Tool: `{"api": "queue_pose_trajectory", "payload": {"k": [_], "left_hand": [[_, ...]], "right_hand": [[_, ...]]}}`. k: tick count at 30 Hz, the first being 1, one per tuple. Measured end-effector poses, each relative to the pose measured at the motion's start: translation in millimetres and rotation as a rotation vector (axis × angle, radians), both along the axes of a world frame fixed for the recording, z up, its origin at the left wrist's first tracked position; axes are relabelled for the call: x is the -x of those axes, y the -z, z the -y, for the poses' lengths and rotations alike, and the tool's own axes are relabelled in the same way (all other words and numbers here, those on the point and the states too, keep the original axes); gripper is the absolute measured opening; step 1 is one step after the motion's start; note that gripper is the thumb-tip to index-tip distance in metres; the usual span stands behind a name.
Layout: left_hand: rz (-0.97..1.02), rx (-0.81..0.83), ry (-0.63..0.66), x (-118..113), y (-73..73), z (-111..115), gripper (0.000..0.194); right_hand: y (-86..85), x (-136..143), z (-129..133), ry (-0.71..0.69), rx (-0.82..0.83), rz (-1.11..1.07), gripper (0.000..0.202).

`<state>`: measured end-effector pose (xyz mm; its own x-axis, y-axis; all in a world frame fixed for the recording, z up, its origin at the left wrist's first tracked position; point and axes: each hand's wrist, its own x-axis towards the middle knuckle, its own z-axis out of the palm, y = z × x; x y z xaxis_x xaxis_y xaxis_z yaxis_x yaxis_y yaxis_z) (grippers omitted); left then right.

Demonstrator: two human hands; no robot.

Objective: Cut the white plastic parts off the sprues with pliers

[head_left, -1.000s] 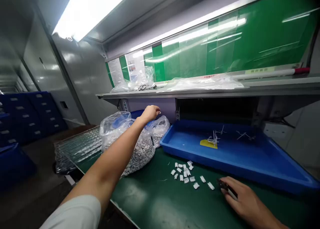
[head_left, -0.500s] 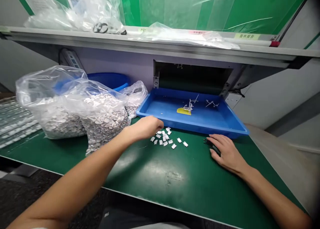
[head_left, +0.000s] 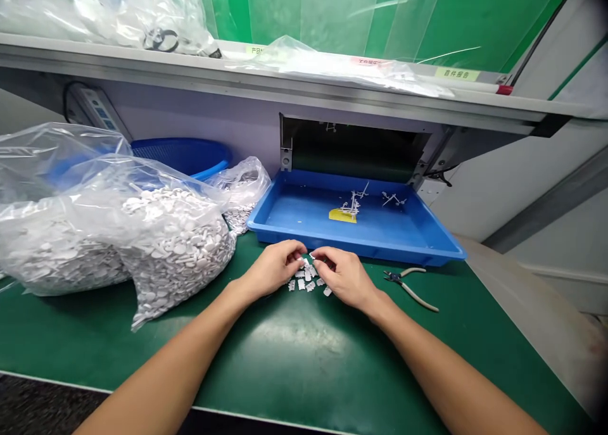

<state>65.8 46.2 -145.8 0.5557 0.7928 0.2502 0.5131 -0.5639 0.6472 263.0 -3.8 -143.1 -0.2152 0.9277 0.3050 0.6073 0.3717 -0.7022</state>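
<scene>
Small white plastic pieces (head_left: pixel 301 284) lie in a loose pile on the green table, close to the front wall of a blue tray. On the pile's left side is my left hand (head_left: pixel 275 267), its fingers curved and its thumb apart from them. My right hand (head_left: pixel 346 277) curves in from the other side, fingertips at the pieces and partly covering them. Neither hand shows a firm grip on a piece. A pair of side cutters (head_left: pixel 401 282) with pale handles rests on the table to the right, apart from my right hand.
The blue tray (head_left: pixel 285 226) holds white plastic sprues (head_left: pixel 352 204) and a yellow piece (head_left: pixel 339 216). Clear bags of white parts (head_left: pixel 175 245) stand at the left, before a blue basket (head_left: pixel 185 156). A metal shelf edge (head_left: pixel 266 80) crosses above the table.
My right hand has let go of the side cutters and moved left to the pile. My left hand has come down beside the pieces, which now lie closer together. The view has shifted slightly.
</scene>
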Motion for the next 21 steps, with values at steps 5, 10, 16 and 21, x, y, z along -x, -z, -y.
{"api": "queue_pose_trajectory", "payload": {"k": [5,10,16,21], "left_hand": [[0.438,0.147,-0.031,-23.1,7.6,17.5,0.017],[0.416,0.042,-0.03,-29.9,11.9,23.1,0.02],[0.279,-0.277,0.118,-22.2,17.0,20.7,0.021],[0.151,-0.398,0.191,-17.9,20.9,17.3,0.02]], "right_hand": [[6.6,3.2,-1.5,0.004,0.237,-0.341,0.031],[13.3,-7.2,-2.5,0.084,0.253,-0.412,0.028],[16.7,-4.4,0.2,0.117,0.25,-0.388,0.019],[20.1,0.0,1.2,0.081,0.331,-0.501,0.018]]}}
